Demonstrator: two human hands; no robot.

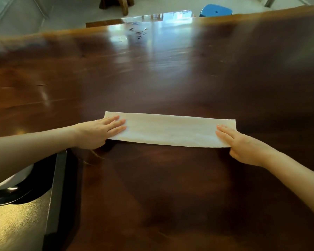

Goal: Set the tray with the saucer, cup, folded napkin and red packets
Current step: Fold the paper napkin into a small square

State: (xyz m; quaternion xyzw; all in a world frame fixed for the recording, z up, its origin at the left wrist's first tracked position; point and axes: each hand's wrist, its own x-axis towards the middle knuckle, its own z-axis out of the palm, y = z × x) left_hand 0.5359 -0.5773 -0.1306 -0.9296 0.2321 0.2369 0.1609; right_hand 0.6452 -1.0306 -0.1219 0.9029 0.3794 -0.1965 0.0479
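Surface: dark, glossy reddish-brown wooden table [170, 78], grain running left to right, strong window glare on the far middle portion, a few small dark specks within that glare near the far edge. Far edge is irregular and lighter in tone. Napkin [170, 131]: pale, folded into a long narrow strip, lying flat across the middle of the table, long axis roughly parallel to the near edge, right end slightly nearer the viewer. Left hand [100, 132]: open, fingers extended together, palm down, pressing flat on the left end of the strip. Right hand [243, 145]: open likewise, fingers straight, palm down on the right end, fingertips just inside the strip's right edge. Neither hand is curled around anything. Both forearms bare, entering from the near left and near right. At the near left corner, a tray [16, 223] with a dark raised rim and a matte, grainy, tan-looking floor sits on the table; on it a dark round saucer [11, 194] partly visible, with a white object above it, cut off by the left arm, identity not determinable. Room beyond the far edge: pale floor, a blue stool [216, 9] at right of centre, wooden furniture legs [123, 4] at centre.
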